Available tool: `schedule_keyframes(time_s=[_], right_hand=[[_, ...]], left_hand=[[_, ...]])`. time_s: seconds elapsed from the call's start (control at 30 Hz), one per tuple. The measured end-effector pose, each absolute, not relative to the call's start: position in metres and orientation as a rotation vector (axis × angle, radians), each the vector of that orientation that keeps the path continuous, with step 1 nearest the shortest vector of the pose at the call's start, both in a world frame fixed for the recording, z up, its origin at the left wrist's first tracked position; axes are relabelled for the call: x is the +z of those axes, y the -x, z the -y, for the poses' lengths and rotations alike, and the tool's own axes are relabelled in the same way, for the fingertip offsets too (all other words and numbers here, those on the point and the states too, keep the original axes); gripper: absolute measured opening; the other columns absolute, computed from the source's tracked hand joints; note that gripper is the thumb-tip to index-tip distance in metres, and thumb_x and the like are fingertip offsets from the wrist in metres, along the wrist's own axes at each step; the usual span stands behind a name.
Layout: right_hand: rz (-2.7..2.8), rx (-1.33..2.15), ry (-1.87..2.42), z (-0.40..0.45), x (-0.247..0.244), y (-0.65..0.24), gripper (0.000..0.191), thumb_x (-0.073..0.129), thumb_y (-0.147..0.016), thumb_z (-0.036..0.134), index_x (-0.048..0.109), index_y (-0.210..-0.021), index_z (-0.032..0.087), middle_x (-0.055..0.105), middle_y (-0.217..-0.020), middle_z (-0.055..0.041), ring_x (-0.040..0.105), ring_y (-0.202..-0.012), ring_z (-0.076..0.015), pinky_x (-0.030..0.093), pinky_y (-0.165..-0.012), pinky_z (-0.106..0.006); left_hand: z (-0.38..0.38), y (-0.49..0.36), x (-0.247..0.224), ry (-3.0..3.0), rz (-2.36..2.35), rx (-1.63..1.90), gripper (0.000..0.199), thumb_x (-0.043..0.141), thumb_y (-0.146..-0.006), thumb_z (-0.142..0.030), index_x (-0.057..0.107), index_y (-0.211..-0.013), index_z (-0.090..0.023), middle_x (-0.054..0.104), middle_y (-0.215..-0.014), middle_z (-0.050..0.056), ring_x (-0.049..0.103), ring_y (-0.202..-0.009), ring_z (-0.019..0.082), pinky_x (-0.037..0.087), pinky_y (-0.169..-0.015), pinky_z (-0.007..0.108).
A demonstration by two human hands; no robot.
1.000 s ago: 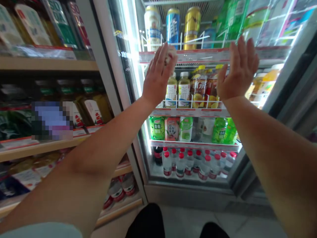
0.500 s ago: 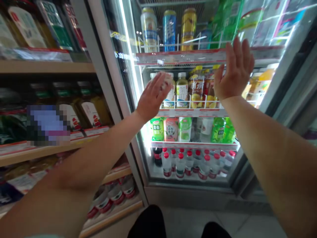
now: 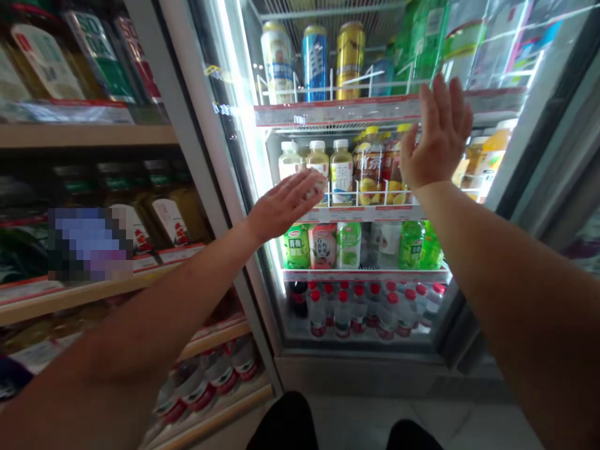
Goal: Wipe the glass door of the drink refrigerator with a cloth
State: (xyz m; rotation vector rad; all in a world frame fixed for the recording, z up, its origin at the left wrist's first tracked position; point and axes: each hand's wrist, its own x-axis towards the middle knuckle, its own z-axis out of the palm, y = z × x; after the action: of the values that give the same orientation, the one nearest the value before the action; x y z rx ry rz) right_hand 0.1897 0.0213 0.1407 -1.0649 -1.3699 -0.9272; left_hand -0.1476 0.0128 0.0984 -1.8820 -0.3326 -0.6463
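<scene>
Head view: A person stands before a lit drinks cooler, both bare arms stretched across the frame.
Left hand: Fingers extended and close together, it holds a crumpled pale wad beneath them.
Pale wad: Near the centre of the frame, it shows at the fingertips, in front of white-capped bottles; its material is unclear.
Right hand: Open and empty, fingers up and thumb apart, it is raised at right of centre, nearest the cooler's upper racks.
Cooler front: Faint reflections at upper left suggest clear glass; whether either palm touches it cannot be told.
Step in hand: The pose reads as the wad being worked over that front, the right palm steadying; a further stroke calls for flat fingers and even pressure.
Surroundings: Tall cans line the top, red-capped bottles the bottom; wooden shelves fill the left.
</scene>
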Motion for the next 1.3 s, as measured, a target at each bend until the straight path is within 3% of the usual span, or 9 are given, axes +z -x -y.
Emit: schedule_keyframes(time_s=[0.1, 0.27, 0.37, 0.5, 0.6, 0.77, 0.97, 1.13, 1.3], right_hand=[[1.371, -0.915, 1.07, -0.02, 0.141, -0.189, 0.065, 0.041, -0.094, 0.028, 0.036, -0.158, 0.022, 0.032, -0.167, -0.0012, 0.023, -0.157, -0.0239, 0.022, -0.127, -0.054], [1.398, -0.84, 1.097, -0.015, 0.141, -0.187, 0.063, 0.033, -0.097, 0.031, 0.029, -0.16, 0.035, 0.026, -0.168, 0.0057, 0.018, -0.158, -0.0251, 0.018, -0.127, -0.061], [1.42, -0.814, 1.077, -0.014, 0.141, -0.187, 0.064, 0.035, -0.097, 0.03, 0.029, -0.161, 0.032, 0.026, -0.169, 0.0029, 0.016, -0.159, -0.0269, 0.016, -0.126, -0.062], [1.391, -0.883, 1.069, -0.017, 0.141, -0.189, 0.065, 0.04, -0.093, 0.027, 0.036, -0.158, 0.021, 0.031, -0.167, -0.0021, 0.022, -0.157, -0.0259, 0.021, -0.126, -0.058], [1.39, -0.881, 1.096, -0.018, 0.142, -0.19, 0.066, 0.04, -0.093, 0.027, 0.035, -0.159, 0.025, 0.029, -0.168, 0.0007, 0.021, -0.158, -0.0234, 0.021, -0.127, -0.056], [1.402, -0.866, 1.084, -0.019, 0.141, -0.19, 0.065, 0.039, -0.094, 0.028, 0.033, -0.159, 0.027, 0.028, -0.168, 0.0009, 0.019, -0.158, -0.0225, 0.019, -0.128, -0.053], [1.374, -0.903, 1.101, -0.022, 0.143, -0.19, 0.067, 0.041, -0.091, 0.026, 0.037, -0.158, 0.023, 0.032, -0.167, -0.001, 0.023, -0.157, -0.0242, 0.023, -0.127, -0.054], [1.423, -0.813, 1.076, -0.017, 0.141, -0.19, 0.066, 0.037, -0.096, 0.028, 0.028, -0.16, 0.035, 0.026, -0.169, 0.0035, 0.016, -0.159, -0.0265, 0.017, -0.127, -0.063], [1.379, -0.903, 1.063, -0.019, 0.141, -0.189, 0.064, 0.041, -0.094, 0.026, 0.038, -0.158, 0.021, 0.033, -0.167, -0.0018, 0.025, -0.156, -0.0267, 0.022, -0.127, -0.054]], left_hand=[[-0.014, 0.149, 0.108, 1.936, 0.345, -0.637, 0.066, 0.039, -0.108, -0.015, 0.013, -0.163, -0.039, 0.008, -0.171, -0.005, 0.019, -0.157, 0.022, 0.034, -0.127, 0.047], [-0.036, 0.159, 0.144, 1.744, 0.47, -1.139, 0.052, 0.018, -0.112, -0.027, 0.019, -0.161, -0.042, 0.001, -0.169, -0.022, 0.009, -0.159, 0.025, 0.017, -0.134, 0.047], [-0.034, 0.144, 0.125, 1.76, 0.395, -1.053, 0.056, 0.027, -0.111, -0.021, 0.014, -0.163, -0.038, -0.01, -0.169, -0.016, 0.012, -0.159, 0.026, 0.024, -0.132, 0.049], [-0.021, 0.124, 0.105, 1.93, 0.303, -0.652, 0.059, 0.04, -0.107, -0.013, 0.026, -0.16, -0.037, 0.017, -0.171, 0.0, 0.02, -0.157, 0.022, 0.036, -0.126, 0.047], [-0.023, 0.117, 0.12, 1.873, 0.425, -0.797, 0.054, 0.035, -0.106, -0.012, 0.035, -0.157, -0.031, 0.029, -0.168, 0.006, 0.017, -0.157, 0.023, 0.033, -0.126, 0.049], [-0.03, 0.095, 0.117, 1.754, 0.382, -1.074, 0.061, 0.032, -0.103, -0.006, 0.031, -0.159, -0.029, 0.016, -0.172, 0.006, 0.01, -0.159, 0.023, 0.029, -0.127, 0.048], [-0.023, 0.078, 0.111, 2.006, 0.266, -0.637, 0.062, 0.037, -0.104, -0.008, 0.026, -0.16, -0.03, 0.029, -0.168, 0.005, 0.016, -0.157, 0.023, 0.03, -0.126, 0.051], [-0.035, 0.077, 0.149, 1.819, 0.528, -1.05, 0.059, 0.027, -0.104, -0.009, 0.032, -0.159, -0.028, 0.022, -0.17, 0.003, 0.006, -0.159, 0.026, 0.018, -0.131, 0.055], [-0.025, 0.064, 0.12, 1.975, 0.278, -0.689, 0.053, 0.029, -0.105, -0.007, 0.035, -0.155, -0.025, 0.034, -0.166, 0.008, 0.013, -0.158, 0.022, 0.03, -0.126, 0.05]])
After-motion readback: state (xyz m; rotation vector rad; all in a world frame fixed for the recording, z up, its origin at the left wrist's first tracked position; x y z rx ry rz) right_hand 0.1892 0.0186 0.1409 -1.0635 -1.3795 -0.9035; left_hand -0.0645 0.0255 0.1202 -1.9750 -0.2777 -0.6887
